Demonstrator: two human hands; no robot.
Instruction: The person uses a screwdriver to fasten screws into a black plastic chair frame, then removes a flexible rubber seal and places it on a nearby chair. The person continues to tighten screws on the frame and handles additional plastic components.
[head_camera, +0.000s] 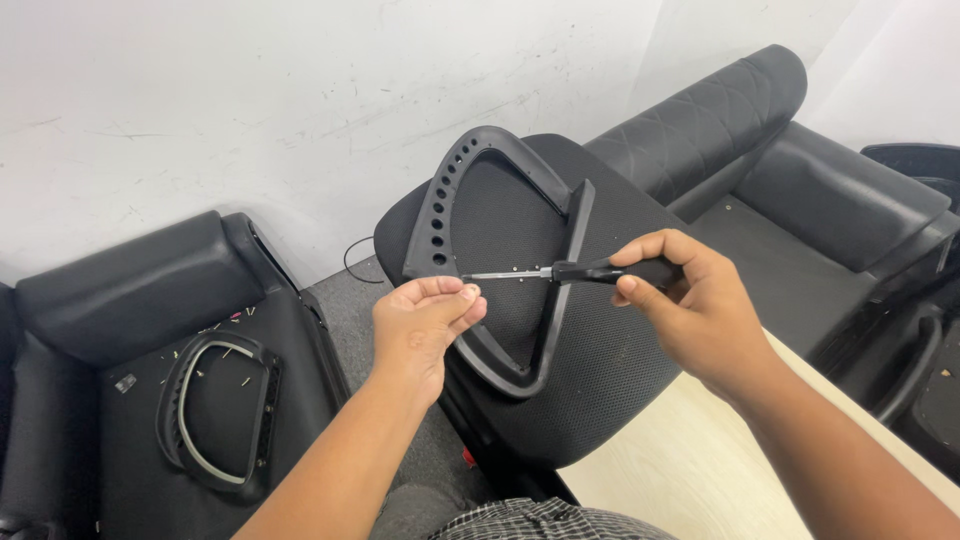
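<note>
A black plastic armrest frame, triangular with a row of holes along one side, stands on a black mesh chair seat. My left hand pinches its lower edge, fingertips right at the tip of a screwdriver. My right hand grips the black handle of that screwdriver, whose metal shaft points left across the frame's opening toward my left fingertips. Whether a screw sits between the fingers is hidden.
A second armrest frame with a pale inner rim lies on a black sofa part at the left, among small scattered bits. A black quilted sofa stands at the right. A pale wooden tabletop lies under my right arm. A white wall is behind.
</note>
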